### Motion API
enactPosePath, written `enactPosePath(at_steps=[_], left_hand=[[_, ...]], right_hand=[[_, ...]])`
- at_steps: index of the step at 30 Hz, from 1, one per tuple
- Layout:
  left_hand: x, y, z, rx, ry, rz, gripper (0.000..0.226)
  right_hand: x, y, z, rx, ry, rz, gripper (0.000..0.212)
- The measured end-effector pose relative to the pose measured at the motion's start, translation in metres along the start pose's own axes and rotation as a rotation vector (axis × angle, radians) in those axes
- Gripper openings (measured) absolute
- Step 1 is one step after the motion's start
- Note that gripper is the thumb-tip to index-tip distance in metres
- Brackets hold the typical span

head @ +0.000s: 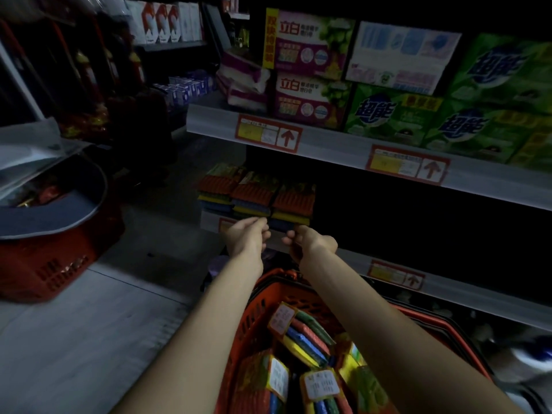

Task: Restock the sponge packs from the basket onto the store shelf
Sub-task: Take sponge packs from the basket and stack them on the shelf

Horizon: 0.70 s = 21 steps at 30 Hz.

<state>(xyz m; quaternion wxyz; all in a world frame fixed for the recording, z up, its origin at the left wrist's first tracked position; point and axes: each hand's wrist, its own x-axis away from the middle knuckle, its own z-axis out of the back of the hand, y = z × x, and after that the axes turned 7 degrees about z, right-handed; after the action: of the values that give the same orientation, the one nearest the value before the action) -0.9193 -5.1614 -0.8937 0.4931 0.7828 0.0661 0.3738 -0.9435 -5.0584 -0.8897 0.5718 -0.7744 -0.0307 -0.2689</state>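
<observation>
Three sponge packs stand side by side on the dark middle shelf (448, 276), each with red, yellow and blue layers. My left hand (248, 236) and my right hand (307, 242) reach to the front edge of the rightmost pack (294, 206), fingers curled at its lower corners. Whether they grip it or only touch it is unclear. Below my forearms sits the red basket (254, 312) with several more sponge packs (307, 342) lying in it, white labels showing.
The upper shelf (328, 147) holds purple and green soap boxes (394, 115) with red price tags on its rail. A second red basket (47, 264) stands on the grey floor at the left. The shelf right of the sponge packs is dark.
</observation>
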Motion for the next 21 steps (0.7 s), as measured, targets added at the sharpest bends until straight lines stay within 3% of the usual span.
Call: enactPosePath(at_steps=[6, 10, 13, 17, 21], left_hand=[[0.038, -0.022, 0.01, -0.1, -0.126, -0.009, 0.007], [0.068, -0.041, 0.01, -0.181, -0.2, -0.034, 0.006], [0.091, -0.058, 0.012, -0.297, -0.243, -0.154, 0.009], [0.12, -0.077, 0.023, -0.532, -0.354, -0.362, 0.011], [0.128, -0.1, 0.042, -0.889, -0.394, -0.554, 0.004]], right_hand=[[0.029, -0.003, 0.047, 0.164, -0.099, 0.177, 0.008], [0.052, -0.022, 0.101, 0.373, -0.281, 0.269, 0.006], [0.062, -0.028, 0.15, 0.503, -0.358, 0.343, 0.019], [0.069, -0.016, 0.221, 0.688, -0.43, 0.443, 0.021], [0.063, 0.005, 0.284, 0.962, -0.369, 0.528, 0.027]])
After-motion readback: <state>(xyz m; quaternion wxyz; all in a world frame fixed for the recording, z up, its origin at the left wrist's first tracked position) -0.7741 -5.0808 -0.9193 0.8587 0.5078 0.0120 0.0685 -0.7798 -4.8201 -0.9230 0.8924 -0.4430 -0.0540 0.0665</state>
